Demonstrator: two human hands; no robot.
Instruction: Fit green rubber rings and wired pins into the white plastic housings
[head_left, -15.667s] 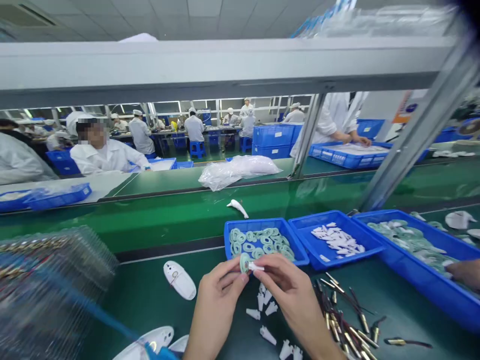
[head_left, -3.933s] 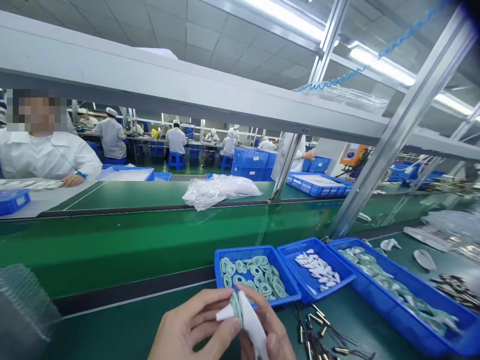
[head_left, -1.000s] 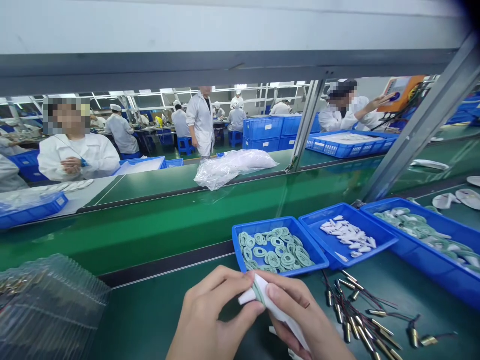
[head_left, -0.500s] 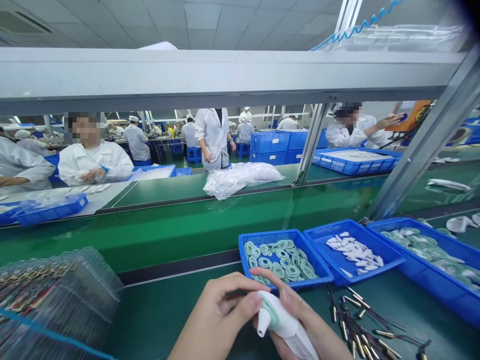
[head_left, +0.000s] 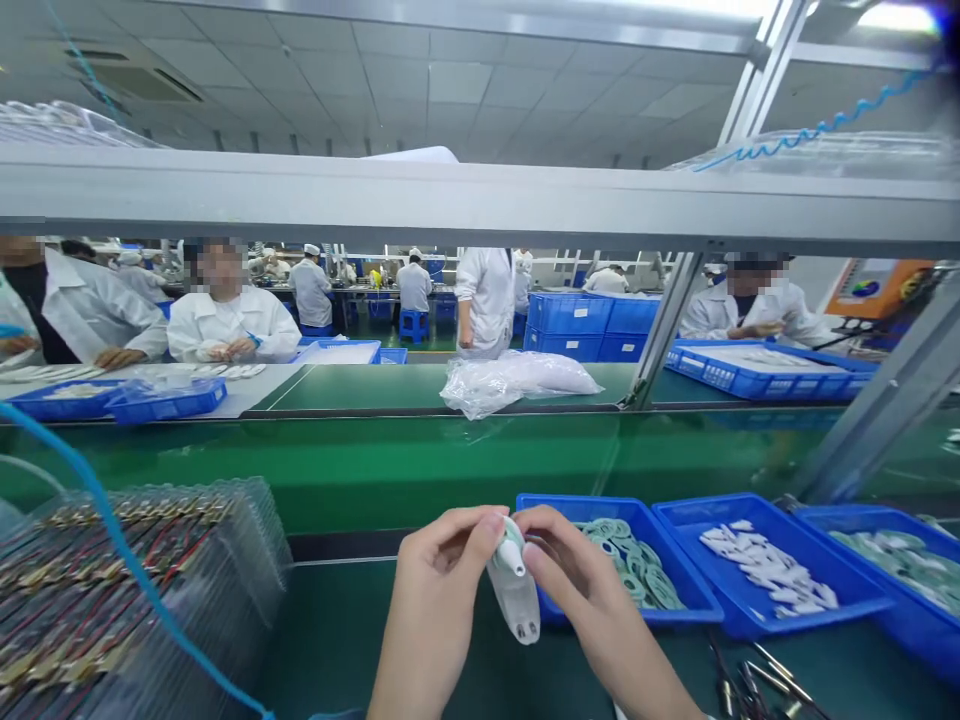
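Note:
Between my hands is a white plastic housing [head_left: 514,605] with a tapered white nozzle [head_left: 513,557] facing me. A pale green ring [head_left: 510,530] sits around the nozzle's base. Two small metal contacts show at the housing's lower end, which now points down. My left hand [head_left: 439,575] grips the nozzle end from the left, thumb pressed beside the ring. From the other side my right hand [head_left: 581,565] closes its fingers and thumb on the same end. Just behind my right hand, a blue tray [head_left: 694,612] holds green rings, partly hidden.
Right of it stand a blue tray [head_left: 724,590] of white pointed pieces and another blue tray [head_left: 885,512]. Metal cylinders with wires [head_left: 780,680] lie in front. At left are stacked clear trays [head_left: 259,540], crossed by a blue cord [head_left: 112,520]. Co-workers sit beyond the green barrier [head_left: 360,455].
The housing has turned from pointing toward lower right to hanging downward, and my right hand has shifted from its body up to the nozzle end. The camera view has tilted up and leftward.

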